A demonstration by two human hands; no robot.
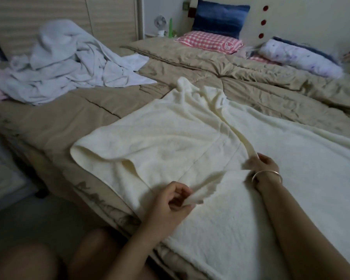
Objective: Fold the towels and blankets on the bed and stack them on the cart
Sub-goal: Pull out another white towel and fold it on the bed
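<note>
A large cream blanket (160,134) lies spread over the near part of the bed (73,110), rumpled at its far end and hanging a little over the bed's near edge. My left hand (173,201) pinches a corner of the cream blanket close to that edge. Further right, my right hand (263,164), with a bangle on the wrist, grips a raised ridge of the same blanket. A crumpled pile of pale blue-white towels (69,63) sits at the far left of the bed. No cart is in view.
The bed has a tan quilt. At its head lie a pink checked pillow (208,40), a blue cushion (218,18) and a white patterned bolster (299,57). A small fan (161,24) stands behind. Wardrobe doors (59,15) rise beyond the towels. Floor and my knees are at bottom left.
</note>
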